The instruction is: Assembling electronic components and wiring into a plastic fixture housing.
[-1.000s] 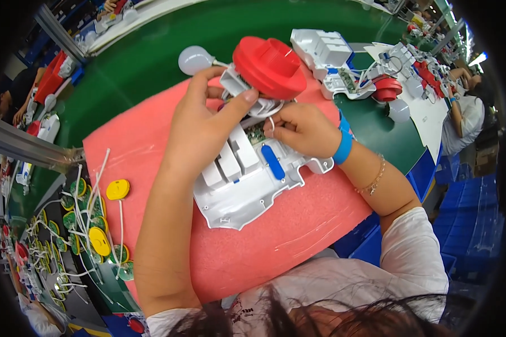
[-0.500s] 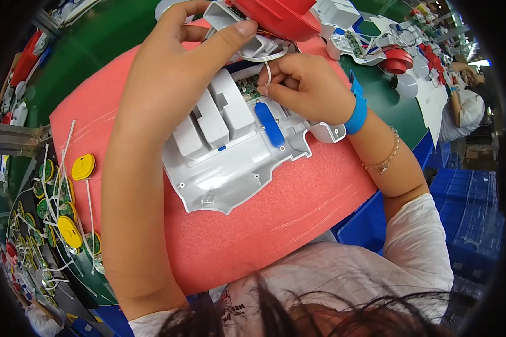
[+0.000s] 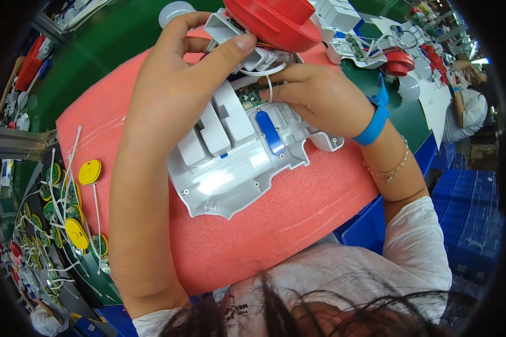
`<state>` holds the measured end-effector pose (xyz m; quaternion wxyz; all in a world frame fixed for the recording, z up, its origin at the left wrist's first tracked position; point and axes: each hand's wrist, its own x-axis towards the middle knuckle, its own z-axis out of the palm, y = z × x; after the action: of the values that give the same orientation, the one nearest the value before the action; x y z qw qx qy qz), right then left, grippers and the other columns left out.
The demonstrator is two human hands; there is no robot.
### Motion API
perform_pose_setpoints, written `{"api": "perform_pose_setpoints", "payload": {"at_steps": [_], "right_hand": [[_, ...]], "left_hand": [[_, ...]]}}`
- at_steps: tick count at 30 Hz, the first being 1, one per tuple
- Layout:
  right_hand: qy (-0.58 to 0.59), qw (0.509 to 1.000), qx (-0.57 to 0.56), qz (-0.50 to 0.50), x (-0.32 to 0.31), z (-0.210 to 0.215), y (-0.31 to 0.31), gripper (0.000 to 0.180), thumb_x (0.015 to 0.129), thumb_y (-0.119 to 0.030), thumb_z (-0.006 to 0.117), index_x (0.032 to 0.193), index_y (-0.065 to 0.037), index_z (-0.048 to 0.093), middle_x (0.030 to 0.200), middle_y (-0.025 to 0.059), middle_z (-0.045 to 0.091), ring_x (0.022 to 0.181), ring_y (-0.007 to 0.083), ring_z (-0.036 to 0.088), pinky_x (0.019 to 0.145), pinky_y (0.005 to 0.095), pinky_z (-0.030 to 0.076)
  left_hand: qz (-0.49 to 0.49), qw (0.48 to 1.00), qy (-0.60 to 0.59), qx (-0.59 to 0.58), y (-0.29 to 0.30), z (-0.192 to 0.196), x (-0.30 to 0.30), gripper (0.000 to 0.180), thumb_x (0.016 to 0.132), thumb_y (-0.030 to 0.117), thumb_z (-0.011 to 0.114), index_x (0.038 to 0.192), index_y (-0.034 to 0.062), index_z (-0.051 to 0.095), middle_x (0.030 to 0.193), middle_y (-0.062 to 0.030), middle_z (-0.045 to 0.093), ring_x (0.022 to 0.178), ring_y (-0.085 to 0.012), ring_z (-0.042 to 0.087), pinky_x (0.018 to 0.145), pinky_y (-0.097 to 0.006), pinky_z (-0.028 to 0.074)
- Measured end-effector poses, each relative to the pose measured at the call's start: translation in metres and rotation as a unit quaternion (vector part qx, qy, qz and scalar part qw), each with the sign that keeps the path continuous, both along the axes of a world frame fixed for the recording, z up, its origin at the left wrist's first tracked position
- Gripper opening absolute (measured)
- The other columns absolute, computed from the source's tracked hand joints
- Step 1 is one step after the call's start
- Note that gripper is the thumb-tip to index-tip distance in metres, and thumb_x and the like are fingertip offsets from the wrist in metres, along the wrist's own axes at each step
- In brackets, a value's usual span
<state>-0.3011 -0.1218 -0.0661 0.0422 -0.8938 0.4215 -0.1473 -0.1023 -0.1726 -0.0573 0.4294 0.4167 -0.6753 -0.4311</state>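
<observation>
My left hand (image 3: 177,78) grips a white plastic housing part (image 3: 222,28) with a large round red piece (image 3: 275,22) on it, raised over the far edge of a white shell. The white shell (image 3: 225,188) lies open side up, with block-shaped compartments, a blue strip (image 3: 270,132) and a green circuit board (image 3: 248,96). From the raised part a white cable (image 3: 270,84) hangs down to the board. My right hand (image 3: 320,98) is closed at the cable's lower end, over the board; its fingertips are partly hidden.
Pink foam (image 3: 225,253) lies under the shell on a green table. At left are several yellow round discs (image 3: 90,171) with circuit boards and white cables. Another opened white unit (image 3: 348,50) with a red piece stands far right. Blue crates (image 3: 461,208) are at the right; people work nearby.
My right hand has turned, and its fingers now reach lower over the circuit board beside the cable. The left hand still holds up the red-and-white part, almost unmoved.
</observation>
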Motion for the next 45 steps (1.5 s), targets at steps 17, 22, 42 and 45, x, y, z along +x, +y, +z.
{"api": "perform_pose_setpoints", "payload": {"at_steps": [17,22,42,45], "right_hand": [[0.037,0.998,-0.044,0.03,-0.001,0.004,0.008,0.031,0.067,-0.002,0.054,0.096,-0.006,0.062,0.095,0.0064,0.06,0.09,0.0244,0.056,0.076,0.0337,0.048],[-0.004,0.999,0.036,0.024,-0.003,0.007,0.019,0.031,0.067,0.001,0.053,0.095,-0.007,0.063,0.088,0.0144,0.06,0.083,0.031,0.058,0.075,0.037,0.047],[-0.29,0.953,0.051,0.067,-0.001,0.017,0.014,0.024,0.072,0.007,0.046,0.09,0.001,0.061,0.096,0.0145,0.06,0.09,0.0284,0.057,0.079,0.0342,0.047],[-0.29,0.954,0.034,0.066,-0.002,0.018,0.018,0.025,0.072,0.007,0.046,0.091,0.001,0.061,0.096,0.0139,0.06,0.091,0.0285,0.057,0.08,0.0343,0.047]], "left_hand": [[-0.012,1.0,-0.018,-0.014,0.011,0.02,0.001,0.062,0.073,0.034,0.07,0.116,-0.0031,0.045,0.087,-0.0112,0.055,0.076,-0.0152,0.056,0.064,-0.026,0.046],[0.013,0.955,-0.149,-0.257,0.027,0.041,-0.007,0.044,0.071,0.029,0.07,0.102,0.0014,0.056,0.086,-0.0117,0.057,0.073,-0.0199,0.057,0.066,-0.031,0.046],[0.272,0.611,-0.743,-0.011,0.031,-0.018,0.195,0.023,0.082,0.02,0.047,0.095,0.0074,0.062,0.104,-0.0079,0.059,0.105,-0.0231,0.051,0.095,-0.055,0.03],[0.281,0.647,-0.693,-0.146,0.036,-0.01,0.184,0.021,0.083,0.016,0.046,0.095,0.01,0.062,0.097,-0.0063,0.062,0.101,-0.0222,0.054,0.096,-0.054,0.029]]}}
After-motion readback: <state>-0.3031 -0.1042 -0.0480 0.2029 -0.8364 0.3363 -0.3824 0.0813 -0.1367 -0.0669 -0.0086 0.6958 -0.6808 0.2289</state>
